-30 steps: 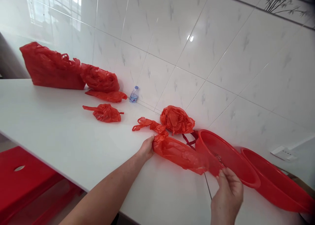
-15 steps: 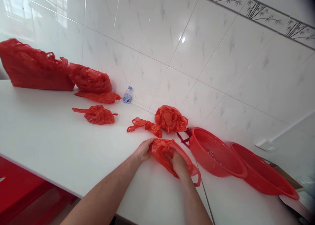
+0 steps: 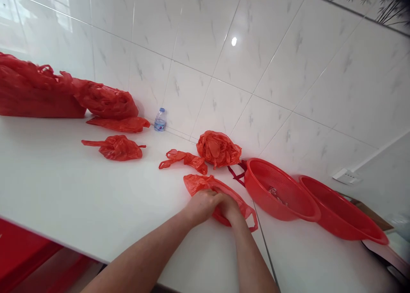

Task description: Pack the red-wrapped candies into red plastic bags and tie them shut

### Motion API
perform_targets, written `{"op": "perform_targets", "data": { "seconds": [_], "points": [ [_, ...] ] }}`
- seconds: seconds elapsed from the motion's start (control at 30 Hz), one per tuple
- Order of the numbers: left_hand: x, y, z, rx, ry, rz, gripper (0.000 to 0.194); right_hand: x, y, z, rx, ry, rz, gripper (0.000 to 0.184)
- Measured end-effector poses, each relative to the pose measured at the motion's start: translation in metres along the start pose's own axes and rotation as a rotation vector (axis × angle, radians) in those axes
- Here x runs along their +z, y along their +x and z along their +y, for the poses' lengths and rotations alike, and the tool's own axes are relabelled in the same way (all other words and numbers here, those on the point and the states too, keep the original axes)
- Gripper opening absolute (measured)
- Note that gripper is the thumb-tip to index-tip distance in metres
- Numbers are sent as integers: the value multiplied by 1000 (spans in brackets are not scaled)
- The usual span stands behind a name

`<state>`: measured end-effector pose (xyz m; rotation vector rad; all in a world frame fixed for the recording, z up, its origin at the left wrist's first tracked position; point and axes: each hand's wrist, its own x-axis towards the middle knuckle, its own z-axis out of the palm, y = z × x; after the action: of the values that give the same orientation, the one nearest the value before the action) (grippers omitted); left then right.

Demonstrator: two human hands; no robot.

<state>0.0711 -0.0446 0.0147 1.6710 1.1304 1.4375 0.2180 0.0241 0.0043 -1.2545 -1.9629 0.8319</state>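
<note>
A red plastic bag [image 3: 196,183] lies on the white table with its opening towards me and a handle loop at the right. My left hand [image 3: 202,206] is bent over the opening, its visible fingers curled and their tips out of sight. Right beside it, my right hand [image 3: 228,206] reaches into the bag, fingers hidden by the bag and the left hand. The two hands touch. Whatever they hold cannot be made out. Just beyond lie a crumpled red bag [image 3: 188,159] with loose handles and a rounded red bundle [image 3: 218,150].
Two red plastic baskets [image 3: 272,201] stand at the right, small bits inside the nearer one. Further left are a knotted red bag [image 3: 120,148], a small water bottle [image 3: 159,121] and large piles of red bags [image 3: 105,100]. A tiled wall [image 3: 192,36] borders the table.
My left hand has let go of the bag's left edge and moved right, over the opening to my right hand. The right hand stays in the bag. The view has shifted slightly.
</note>
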Motion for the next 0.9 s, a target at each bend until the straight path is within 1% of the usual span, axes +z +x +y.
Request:
{"op": "perform_targets", "data": {
  "seconds": [0.07, 0.1, 0.17, 0.2, 0.23, 0.27, 0.33, 0.43, 0.5, 0.53, 0.57, 0.6, 0.67, 0.73, 0.77, 0.8, 0.83, 0.9],
  "points": [
    [-12, 6, -11, -67, 47, 69, 19, -6, -6, -5, 32, 26, -73, 2],
    [-21, 9, -16, -98, 71, 99, 21, -11, -9, -7, 73, 47, -127, 9],
    [-40, 13, -23, -147, 111, 136, 29, -22, -16, -9, 178, 145, -234, 29],
    [-48, 13, -25, -168, 126, 143, 34, -28, -18, -8, 226, 211, -279, 34],
    [-54, 13, -27, -182, 139, 143, 39, -34, -20, -6, 259, 283, -306, 34],
    [-58, 13, -29, -193, 148, 135, 41, -38, -21, -3, 270, 356, -306, 32],
    [-60, 11, -31, -199, 158, 107, 40, -44, -21, 3, 275, 515, -265, 30],
    [-56, 9, -32, -184, 147, 57, 40, -48, -20, 9, 278, 767, -195, 30],
    [-54, 9, -29, -155, 135, 34, 43, -48, -18, 10, 277, 886, -203, 29],
    [-52, 9, -25, -135, 130, 25, 44, -47, -17, 9, 289, 912, -212, 29],
    [-50, 9, -21, -114, 123, 18, 45, -45, -16, 9, 314, 907, -216, 30],
    [-48, 9, -15, -84, 116, 7, 44, -43, -14, 9, 338, 856, -207, 30],
    [-40, 7, -4, 14, 109, -43, 41, -36, -11, 8, 360, 669, -137, 32],
    [-30, 4, 3, 121, 105, -135, 37, -27, -8, 7, 339, 486, -41, 33],
    [-25, 1, 4, 152, 108, -192, 35, -23, -7, 5, 319, 422, 1, 32],
    [-21, -1, 4, 156, 119, -245, 34, -18, -7, 2, 297, 381, 33, 31],
    [-18, -3, 1, 129, 139, -291, 34, -14, -8, -2, 270, 351, 57, 28],
    [-16, -4, -7, 51, 194, -334, 32, -10, -13, -12, 203, 284, 99, 24]
  ]
}}
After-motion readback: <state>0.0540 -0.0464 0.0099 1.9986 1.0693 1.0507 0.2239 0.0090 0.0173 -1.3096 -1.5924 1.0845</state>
